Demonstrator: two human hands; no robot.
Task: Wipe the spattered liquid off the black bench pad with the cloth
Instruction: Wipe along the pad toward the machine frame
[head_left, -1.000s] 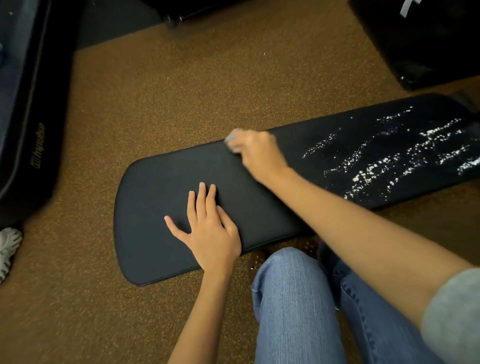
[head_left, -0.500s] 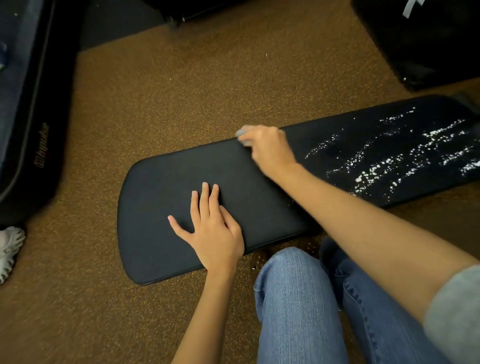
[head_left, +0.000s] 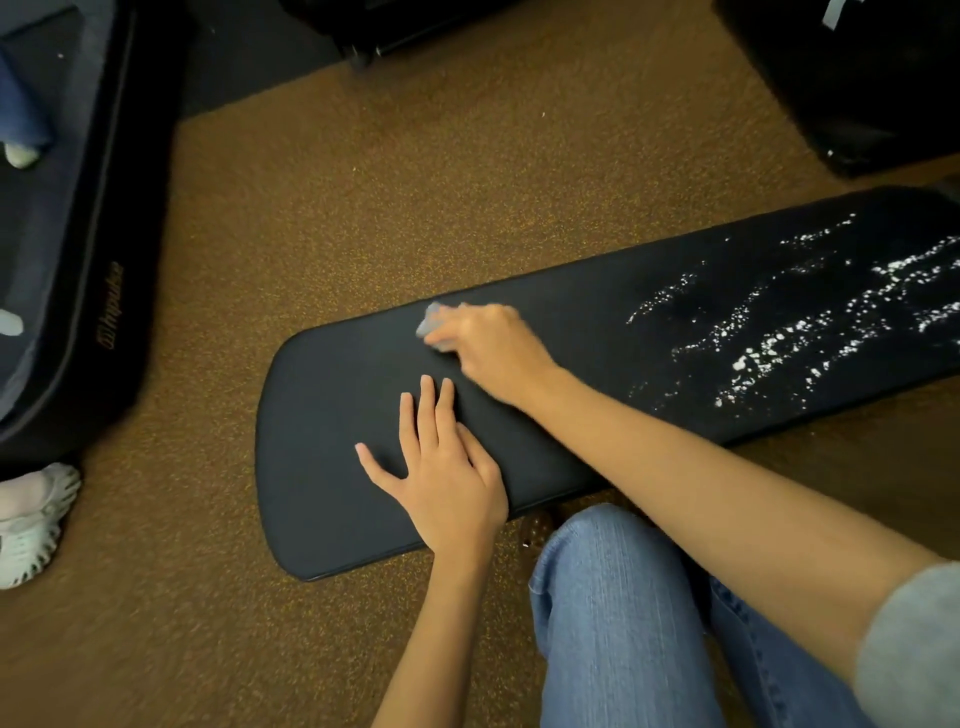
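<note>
While my left hand (head_left: 441, 483) lies flat with fingers spread on the near part of the black bench pad (head_left: 337, 415), my right hand (head_left: 488, 348) curls its fingers round a small pale grey cloth (head_left: 430, 319) and presses it to the pad near the far edge. Only a corner of the cloth shows past my fingertips. White spattered liquid (head_left: 789, 332) streaks the right part of the pad, well apart from the cloth; the part around both hands looks dry and matte. My pad lies across a brown speckled floor (head_left: 415, 182), with my knee in blue jeans (head_left: 613, 613) just beside its near edge. At the left stand a black case (head_left: 93, 270) and a white shoe (head_left: 31, 525).
</note>
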